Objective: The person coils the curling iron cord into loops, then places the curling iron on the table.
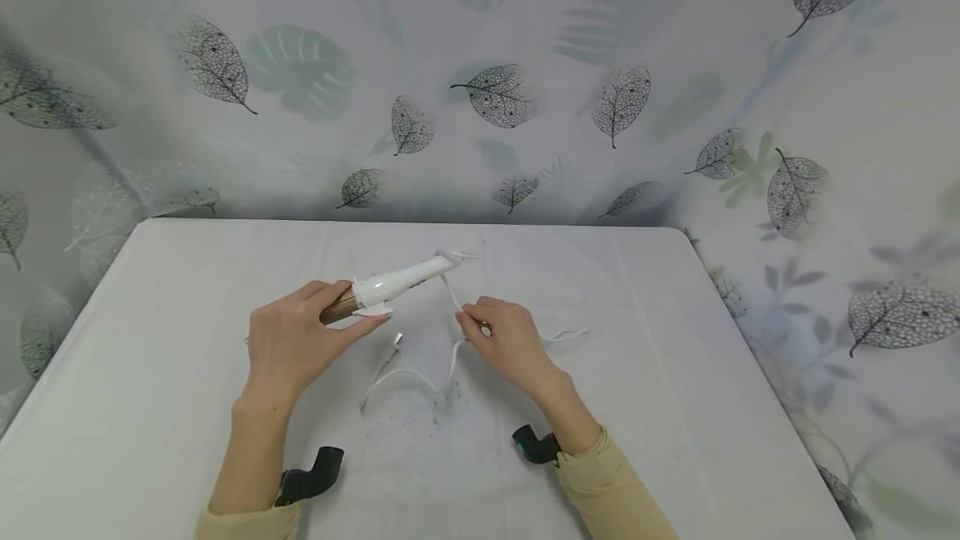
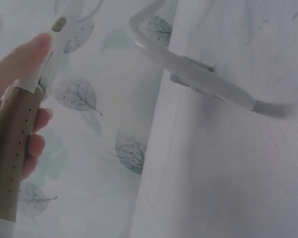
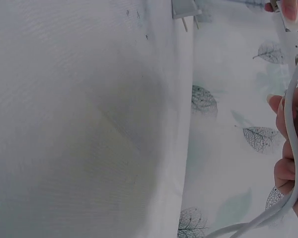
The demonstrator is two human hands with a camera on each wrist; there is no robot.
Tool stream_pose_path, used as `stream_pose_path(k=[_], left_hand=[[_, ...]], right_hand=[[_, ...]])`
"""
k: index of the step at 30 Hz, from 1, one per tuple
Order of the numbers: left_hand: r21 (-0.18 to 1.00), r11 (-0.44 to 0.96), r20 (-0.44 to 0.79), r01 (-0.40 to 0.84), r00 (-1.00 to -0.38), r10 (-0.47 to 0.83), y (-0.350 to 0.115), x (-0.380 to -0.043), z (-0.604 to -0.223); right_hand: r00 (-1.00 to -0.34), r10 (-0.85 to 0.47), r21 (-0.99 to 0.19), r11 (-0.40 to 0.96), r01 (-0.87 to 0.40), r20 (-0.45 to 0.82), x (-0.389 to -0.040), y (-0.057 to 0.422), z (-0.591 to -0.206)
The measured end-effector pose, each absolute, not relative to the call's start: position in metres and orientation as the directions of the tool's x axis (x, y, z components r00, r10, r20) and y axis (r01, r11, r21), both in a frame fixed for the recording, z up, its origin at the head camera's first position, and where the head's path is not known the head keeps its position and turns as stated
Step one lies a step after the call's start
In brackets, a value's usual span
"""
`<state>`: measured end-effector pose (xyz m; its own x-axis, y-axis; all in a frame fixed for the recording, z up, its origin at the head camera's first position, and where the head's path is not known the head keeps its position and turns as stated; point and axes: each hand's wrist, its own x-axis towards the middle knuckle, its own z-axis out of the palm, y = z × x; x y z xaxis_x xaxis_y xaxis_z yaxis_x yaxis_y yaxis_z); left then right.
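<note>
A pale grey-white backdrop point(image 1: 450, 23) rises behind the table and wraps around it on 3 sides, printed with leaves — dark, net-veined skeleton leaves point(image 1: 502, 96), a soft green split leaf point(image 1: 303, 69) and faint bluish-grey sprigs point(image 1: 821, 327). Slanting creases mark its 2 far corners, left and right. The table point(image 1: 172, 407) has a white top with 2 rounded far corners; fine texture shows up close in the wrist views, and small dark specks point(image 1: 433, 419) dot the middle. Light is soft and muted — dimmer along the backdrop's foot
</note>
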<state>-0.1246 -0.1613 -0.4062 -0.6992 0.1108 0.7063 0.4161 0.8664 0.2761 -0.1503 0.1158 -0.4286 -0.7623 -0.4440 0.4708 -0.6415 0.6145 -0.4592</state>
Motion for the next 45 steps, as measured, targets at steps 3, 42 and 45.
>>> stream_pose_path(k=[3, 42, 45], left_hand=[[0.293, 0.874, 0.681, 0.387, -0.726, 0.093, -0.162, -0.124, -0.407], [0.277, 0.783, 0.661, 0.557, -0.702, 0.266, -0.157, -0.123, -0.411], [0.321, 0.766, 0.634, 0.556, -0.728, 0.262, -0.156, -0.121, -0.409]], right_hand=[[-0.712, -0.465, -0.411, 0.594, -0.691, 0.526, -0.150, 0.115, -0.428], [-0.482, -0.391, -0.414, 0.250, -0.875, 0.784, -0.155, 0.133, -0.404], [-0.458, -0.410, -0.405, 0.215, -0.889, 0.788, -0.154, 0.134, -0.403]])
